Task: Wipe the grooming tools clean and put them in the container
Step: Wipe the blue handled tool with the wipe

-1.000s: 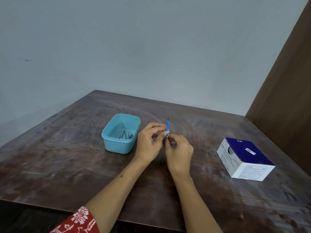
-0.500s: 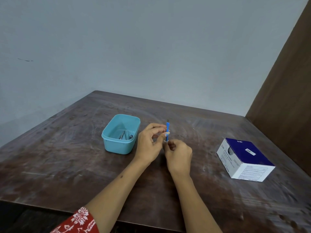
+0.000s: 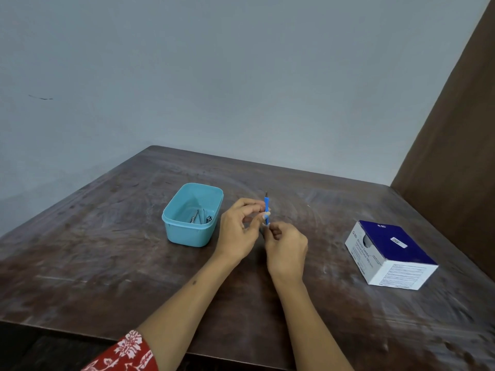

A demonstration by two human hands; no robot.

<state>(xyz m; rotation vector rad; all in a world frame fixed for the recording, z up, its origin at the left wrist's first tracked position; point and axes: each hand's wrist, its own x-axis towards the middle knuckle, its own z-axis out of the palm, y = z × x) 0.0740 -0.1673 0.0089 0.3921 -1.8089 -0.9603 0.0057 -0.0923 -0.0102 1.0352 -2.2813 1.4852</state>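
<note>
Wiping in hand: left hand [image 3: 237, 228] pinches blue tool [image 3: 266, 208] upright; right hand [image 3: 286, 245] pinches wipe [image 3: 267, 224] at its base. Next: place in container [image 3: 192, 215].

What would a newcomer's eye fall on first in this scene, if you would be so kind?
Probably the slim blue tool held upright at the middle of the dark wooden table, pinched between the left hand and the right hand. Just left of the hands stands a light blue container with a few metal tools inside. A blue and white box lies to the right.
</note>
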